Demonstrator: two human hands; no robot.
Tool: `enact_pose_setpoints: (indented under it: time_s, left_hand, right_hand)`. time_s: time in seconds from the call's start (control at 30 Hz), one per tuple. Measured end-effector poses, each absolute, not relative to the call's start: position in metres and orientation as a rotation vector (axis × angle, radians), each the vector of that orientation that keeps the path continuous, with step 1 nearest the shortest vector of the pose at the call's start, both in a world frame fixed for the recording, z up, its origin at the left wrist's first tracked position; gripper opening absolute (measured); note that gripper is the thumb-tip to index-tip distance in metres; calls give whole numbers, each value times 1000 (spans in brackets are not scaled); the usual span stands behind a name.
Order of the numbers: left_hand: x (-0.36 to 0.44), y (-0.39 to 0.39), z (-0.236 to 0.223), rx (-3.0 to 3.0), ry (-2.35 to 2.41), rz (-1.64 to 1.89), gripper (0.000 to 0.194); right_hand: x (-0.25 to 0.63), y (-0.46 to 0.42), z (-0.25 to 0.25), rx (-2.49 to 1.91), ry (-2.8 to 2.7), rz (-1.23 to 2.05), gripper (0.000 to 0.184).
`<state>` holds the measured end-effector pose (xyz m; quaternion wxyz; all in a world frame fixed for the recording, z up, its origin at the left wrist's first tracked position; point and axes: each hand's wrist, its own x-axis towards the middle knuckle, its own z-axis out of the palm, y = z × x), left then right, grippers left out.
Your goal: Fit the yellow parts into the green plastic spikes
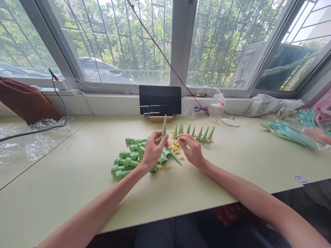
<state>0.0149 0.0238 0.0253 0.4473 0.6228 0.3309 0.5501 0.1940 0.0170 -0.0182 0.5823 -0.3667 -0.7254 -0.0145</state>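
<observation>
My left hand is closed around the base of a green plastic cone spike and holds it upright, tip up. Under and left of that hand lies a heap of more green cone spikes on their sides. My right hand hovers just right of it, fingers pinched over a scatter of small yellow plastic pieces; what it pinches is too small to name. Behind the hands a row of green cones stands upright on the pale green table.
A dark tablet leans on a wooden stand at the windowsill. A brown bag, a black cable and clear plastic wrap lie at the left. A clear bag, cables and teal packaged items lie at the right, with another person's hand.
</observation>
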Motion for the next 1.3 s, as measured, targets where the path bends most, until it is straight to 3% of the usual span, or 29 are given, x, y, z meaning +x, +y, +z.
enact_pose_setpoints:
  time_s: [0.47, 1.3]
  left_hand:
    - [11, 35, 10, 1536, 770, 999, 37]
    - [8, 37, 8, 1533, 703, 878, 35]
  right_hand:
    - [192, 16, -25, -880, -1798, 117, 11]
    - [194, 14, -20, -796, -1821, 87, 15]
